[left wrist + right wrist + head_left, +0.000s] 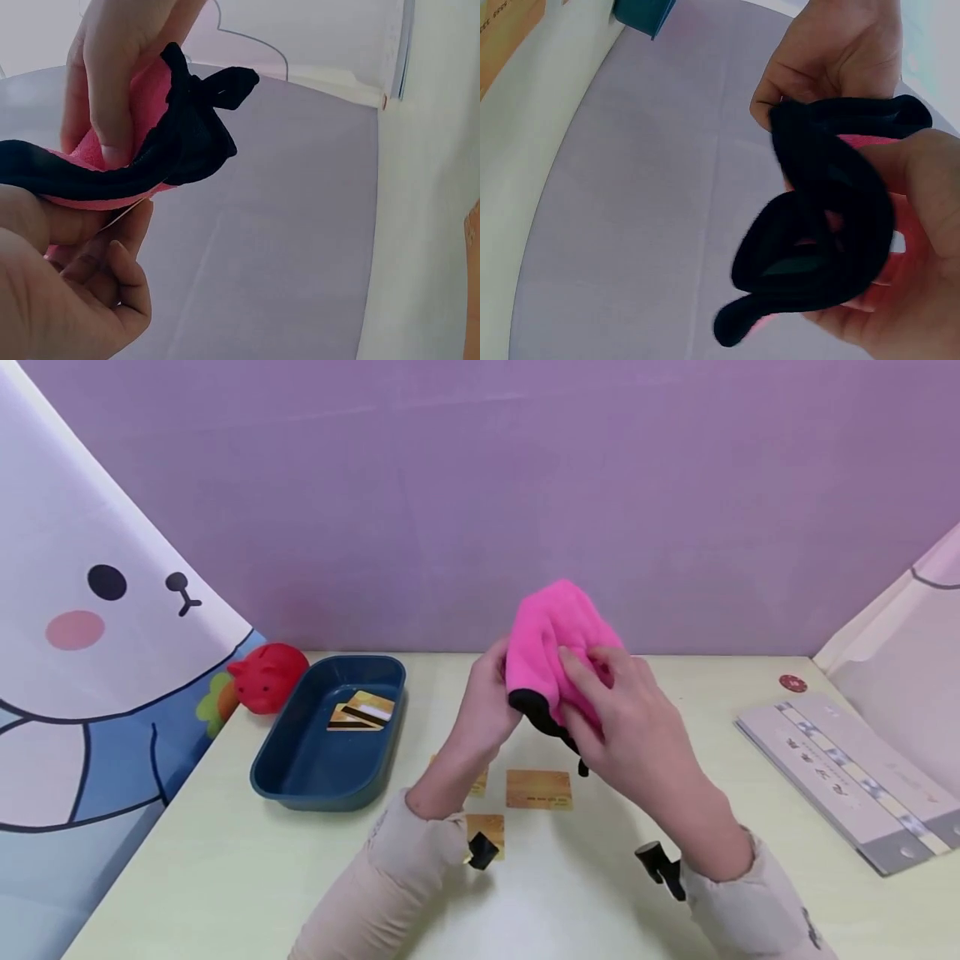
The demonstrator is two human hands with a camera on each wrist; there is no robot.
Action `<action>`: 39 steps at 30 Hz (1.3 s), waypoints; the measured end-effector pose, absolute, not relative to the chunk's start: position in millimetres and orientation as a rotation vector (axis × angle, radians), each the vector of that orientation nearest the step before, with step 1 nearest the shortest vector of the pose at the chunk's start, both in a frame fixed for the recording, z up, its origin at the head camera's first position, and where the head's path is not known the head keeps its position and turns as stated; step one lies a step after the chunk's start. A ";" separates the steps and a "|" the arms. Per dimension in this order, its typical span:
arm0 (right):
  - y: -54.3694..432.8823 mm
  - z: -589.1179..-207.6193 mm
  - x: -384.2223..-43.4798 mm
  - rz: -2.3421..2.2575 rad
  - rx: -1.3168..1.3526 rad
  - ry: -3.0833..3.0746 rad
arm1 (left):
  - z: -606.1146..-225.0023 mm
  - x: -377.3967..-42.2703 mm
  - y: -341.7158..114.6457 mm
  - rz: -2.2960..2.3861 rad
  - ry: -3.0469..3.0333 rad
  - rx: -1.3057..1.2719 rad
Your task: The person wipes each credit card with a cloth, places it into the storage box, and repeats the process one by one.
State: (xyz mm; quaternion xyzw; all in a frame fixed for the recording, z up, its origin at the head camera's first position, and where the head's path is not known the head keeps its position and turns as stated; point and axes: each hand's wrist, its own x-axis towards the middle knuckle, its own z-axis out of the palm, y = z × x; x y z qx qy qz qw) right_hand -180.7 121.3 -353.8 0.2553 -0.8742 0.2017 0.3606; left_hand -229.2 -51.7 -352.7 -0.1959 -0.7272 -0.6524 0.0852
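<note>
A bright pink, fleecy cloth item (558,627) with a black-trimmed opening is held up over the table by both hands. My left hand (487,702) grips its left side; in the left wrist view a thin pale edge (126,213) shows between those fingers and the cloth. From the right, my right hand (630,718) pinches the folded cloth with thumb and fingers. The black trim (855,187) bends into loops in the right wrist view, and a small black tab (232,86) sticks out. Below lie gold cards (538,789) on the table, one partly behind the left wrist.
A blue tray (300,760) at left holds gold cards (362,710) with black stripes. Beside it sits a red piggy bank (268,678). At right lie a grey-white box or folder (847,768) and a small red chip (792,683). A purple backdrop (480,510) rises behind the table.
</note>
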 end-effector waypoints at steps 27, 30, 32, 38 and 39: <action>171.1 -343.6 -198.8 0.530 0.255 -2.212 | -321.6 -220.7 -76.3 -2.041 -2.167 -0.664; 180.2 -341.6 -199.9 0.576 0.204 -2.151 | -321.2 -223.5 -79.0 -2.044 -2.159 -0.644; 180.5 -339.7 -200.5 0.598 0.255 -2.082 | -323.3 -226.5 -80.2 -2.035 -2.163 -0.623; 158.5 -340.0 -200.6 0.517 0.649 -1.942 | -334.5 -233.7 -74.5 -2.000 -2.208 -0.571; 153.4 -341.9 -200.3 0.500 0.694 -1.935 | -336.1 -234.2 -72.4 -1.998 -2.217 -0.570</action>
